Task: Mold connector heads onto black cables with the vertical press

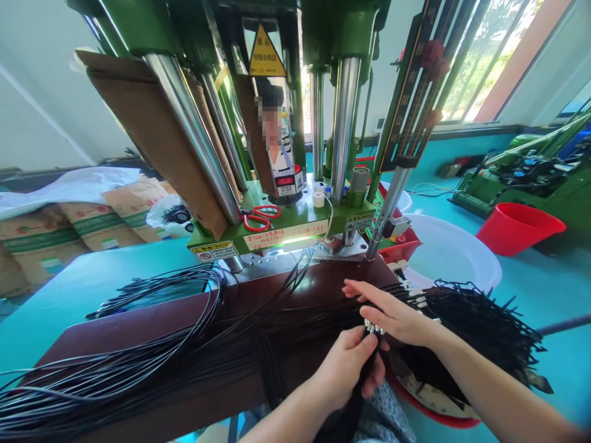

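L grip (344, 363) holds blk cables (368, 364); R grip (399, 315) at white tips (373, 328).

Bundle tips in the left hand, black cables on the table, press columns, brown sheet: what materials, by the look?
Bundle tips in the left hand: whitish with silvery glints, maybe metal; too small to tell.
Black cables: probably rubber or plastic jackets, semi-gloss; thin highlights along smooth curves.
Press columns: likely polished steel; mirror-like streaks.
Brown sheet: apparently cardboard, matte; dull brown face.

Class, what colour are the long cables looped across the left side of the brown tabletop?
The cables are black, seen in the head view.
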Demonstrator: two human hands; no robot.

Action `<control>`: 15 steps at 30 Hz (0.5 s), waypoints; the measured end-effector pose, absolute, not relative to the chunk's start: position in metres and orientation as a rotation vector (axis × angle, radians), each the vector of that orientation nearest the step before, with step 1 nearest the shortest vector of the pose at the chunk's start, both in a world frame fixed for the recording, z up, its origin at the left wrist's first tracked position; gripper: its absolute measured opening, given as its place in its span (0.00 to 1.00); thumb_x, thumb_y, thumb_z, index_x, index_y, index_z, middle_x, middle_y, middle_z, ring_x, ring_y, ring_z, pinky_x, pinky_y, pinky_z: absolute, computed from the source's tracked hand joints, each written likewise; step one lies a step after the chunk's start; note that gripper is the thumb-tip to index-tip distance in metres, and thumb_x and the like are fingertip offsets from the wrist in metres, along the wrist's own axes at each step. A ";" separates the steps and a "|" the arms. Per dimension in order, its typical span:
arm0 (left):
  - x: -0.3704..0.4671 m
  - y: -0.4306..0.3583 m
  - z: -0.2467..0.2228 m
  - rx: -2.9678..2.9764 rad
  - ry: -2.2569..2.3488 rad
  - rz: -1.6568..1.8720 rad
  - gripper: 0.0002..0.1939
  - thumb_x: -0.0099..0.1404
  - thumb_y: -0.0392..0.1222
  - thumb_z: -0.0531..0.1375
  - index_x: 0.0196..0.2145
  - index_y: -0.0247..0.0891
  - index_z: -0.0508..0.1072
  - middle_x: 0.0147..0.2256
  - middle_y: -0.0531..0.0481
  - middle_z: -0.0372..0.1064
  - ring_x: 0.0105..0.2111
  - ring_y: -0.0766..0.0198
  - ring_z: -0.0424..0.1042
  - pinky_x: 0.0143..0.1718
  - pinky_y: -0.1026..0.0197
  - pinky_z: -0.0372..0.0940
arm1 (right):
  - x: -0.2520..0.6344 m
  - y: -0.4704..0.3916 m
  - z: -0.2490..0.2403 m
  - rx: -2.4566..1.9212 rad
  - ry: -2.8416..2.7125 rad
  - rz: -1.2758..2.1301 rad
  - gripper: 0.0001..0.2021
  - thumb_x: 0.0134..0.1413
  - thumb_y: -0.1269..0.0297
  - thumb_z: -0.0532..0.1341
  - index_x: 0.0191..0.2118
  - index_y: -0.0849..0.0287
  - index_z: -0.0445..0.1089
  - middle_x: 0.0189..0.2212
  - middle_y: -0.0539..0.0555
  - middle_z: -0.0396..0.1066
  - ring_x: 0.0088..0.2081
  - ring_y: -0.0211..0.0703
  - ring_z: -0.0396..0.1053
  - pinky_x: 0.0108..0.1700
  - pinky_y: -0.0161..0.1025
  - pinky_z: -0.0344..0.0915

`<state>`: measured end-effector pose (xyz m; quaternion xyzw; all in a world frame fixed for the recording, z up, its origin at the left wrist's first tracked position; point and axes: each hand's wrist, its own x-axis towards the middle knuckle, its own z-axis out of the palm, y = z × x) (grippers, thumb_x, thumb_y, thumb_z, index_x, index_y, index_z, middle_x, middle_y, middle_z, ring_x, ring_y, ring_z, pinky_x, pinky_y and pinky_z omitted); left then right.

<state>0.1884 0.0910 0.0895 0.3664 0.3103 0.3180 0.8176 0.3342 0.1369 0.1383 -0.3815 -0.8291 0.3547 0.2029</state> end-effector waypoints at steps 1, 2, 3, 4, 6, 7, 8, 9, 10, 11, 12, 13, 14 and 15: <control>0.189 0.092 0.087 0.786 0.674 0.685 0.19 0.57 0.55 0.54 0.30 0.33 0.64 0.13 0.55 0.62 0.08 0.75 0.53 0.08 0.71 0.46 | 0.333 0.139 0.138 -0.997 -2.334 1.138 0.24 0.61 0.55 0.45 0.59 0.61 0.50 0.53 0.59 0.59 0.53 0.44 0.57 0.53 0.42 0.56; 0.190 0.093 0.085 0.785 0.688 0.709 0.20 0.57 0.56 0.54 0.28 0.32 0.65 0.14 0.54 0.62 0.08 0.74 0.54 0.08 0.71 0.47 | 0.331 0.140 0.139 -0.945 -2.363 1.258 0.24 0.61 0.55 0.44 0.60 0.61 0.50 0.57 0.58 0.55 0.56 0.44 0.54 0.55 0.42 0.53; 0.192 0.092 0.083 0.778 0.699 0.738 0.21 0.57 0.57 0.54 0.26 0.32 0.65 0.14 0.53 0.62 0.09 0.74 0.55 0.09 0.70 0.48 | 0.329 0.140 0.139 -0.921 -2.396 1.328 0.25 0.61 0.54 0.44 0.60 0.61 0.50 0.58 0.58 0.53 0.57 0.44 0.53 0.56 0.42 0.52; 0.193 0.092 0.082 0.767 0.709 0.766 0.22 0.57 0.57 0.54 0.26 0.31 0.65 0.15 0.52 0.62 0.09 0.74 0.56 0.09 0.70 0.48 | 0.326 0.140 0.139 -0.922 -2.431 1.341 0.26 0.60 0.53 0.45 0.60 0.62 0.49 0.58 0.58 0.52 0.57 0.44 0.52 0.57 0.42 0.51; 0.194 0.090 0.079 0.738 0.731 0.797 0.22 0.56 0.58 0.54 0.24 0.31 0.65 0.15 0.53 0.61 0.10 0.73 0.56 0.10 0.69 0.49 | 0.319 0.140 0.138 -0.940 -2.503 1.251 0.28 0.60 0.53 0.46 0.61 0.64 0.48 0.59 0.59 0.49 0.58 0.45 0.49 0.58 0.42 0.49; 0.193 0.089 0.078 0.716 0.747 0.799 0.22 0.55 0.57 0.56 0.24 0.32 0.65 0.15 0.54 0.60 0.10 0.74 0.55 0.10 0.69 0.48 | 0.316 0.141 0.136 -0.928 -2.540 1.198 0.28 0.60 0.53 0.47 0.61 0.64 0.47 0.60 0.59 0.49 0.59 0.45 0.48 0.59 0.42 0.47; 0.191 0.090 0.077 0.690 0.765 0.802 0.21 0.53 0.56 0.58 0.24 0.33 0.64 0.15 0.56 0.59 0.10 0.75 0.53 0.11 0.69 0.46 | 0.314 0.144 0.134 -0.889 -2.572 1.164 0.28 0.60 0.53 0.47 0.61 0.64 0.47 0.60 0.59 0.48 0.59 0.44 0.47 0.59 0.41 0.46; 0.189 0.091 0.076 0.660 0.781 0.810 0.20 0.52 0.55 0.60 0.24 0.33 0.63 0.15 0.57 0.58 0.10 0.77 0.52 0.11 0.70 0.45 | 0.312 0.149 0.130 -0.849 -2.587 1.138 0.28 0.60 0.54 0.46 0.61 0.64 0.45 0.60 0.58 0.49 0.59 0.43 0.47 0.59 0.40 0.47; 0.185 0.094 0.076 0.626 0.797 0.835 0.19 0.50 0.54 0.62 0.25 0.34 0.62 0.16 0.59 0.57 0.11 0.78 0.50 0.12 0.70 0.43 | 0.311 0.156 0.126 -0.848 -2.586 1.086 0.27 0.61 0.55 0.45 0.62 0.63 0.44 0.60 0.58 0.49 0.59 0.41 0.48 0.58 0.39 0.49; 0.181 0.097 0.076 0.595 0.812 0.873 0.19 0.48 0.52 0.63 0.26 0.35 0.61 0.16 0.60 0.56 0.11 0.79 0.49 0.13 0.70 0.42 | 0.311 0.166 0.121 -0.926 -2.584 0.972 0.25 0.62 0.57 0.44 0.62 0.61 0.43 0.59 0.57 0.51 0.58 0.39 0.51 0.57 0.37 0.51; 0.177 0.101 0.076 0.569 0.830 0.923 0.20 0.47 0.52 0.64 0.26 0.36 0.60 0.16 0.61 0.55 0.12 0.79 0.48 0.13 0.71 0.41 | 0.311 0.177 0.115 -1.069 -2.575 0.810 0.23 0.63 0.60 0.43 0.62 0.60 0.44 0.58 0.56 0.54 0.57 0.39 0.53 0.55 0.37 0.53; 0.173 0.106 0.075 0.552 0.849 0.974 0.20 0.47 0.52 0.64 0.27 0.36 0.60 0.16 0.61 0.55 0.12 0.79 0.48 0.14 0.71 0.41 | 0.311 0.190 0.110 -1.246 -2.551 0.615 0.22 0.63 0.64 0.42 0.61 0.60 0.46 0.56 0.57 0.56 0.56 0.39 0.55 0.54 0.37 0.55; 0.170 0.110 0.075 0.544 0.872 1.017 0.20 0.47 0.52 0.63 0.27 0.37 0.59 0.16 0.61 0.54 0.12 0.79 0.49 0.14 0.71 0.41 | 0.311 0.203 0.104 -1.427 -2.528 0.415 0.21 0.62 0.68 0.43 0.60 0.61 0.49 0.54 0.58 0.58 0.54 0.41 0.56 0.54 0.39 0.55; 0.166 0.114 0.074 0.546 0.897 1.051 0.20 0.48 0.53 0.63 0.27 0.38 0.58 0.16 0.61 0.54 0.13 0.78 0.49 0.14 0.70 0.41 | 0.310 0.216 0.098 -1.550 -2.502 0.282 0.20 0.60 0.72 0.45 0.58 0.64 0.52 0.52 0.61 0.61 0.53 0.45 0.58 0.53 0.42 0.55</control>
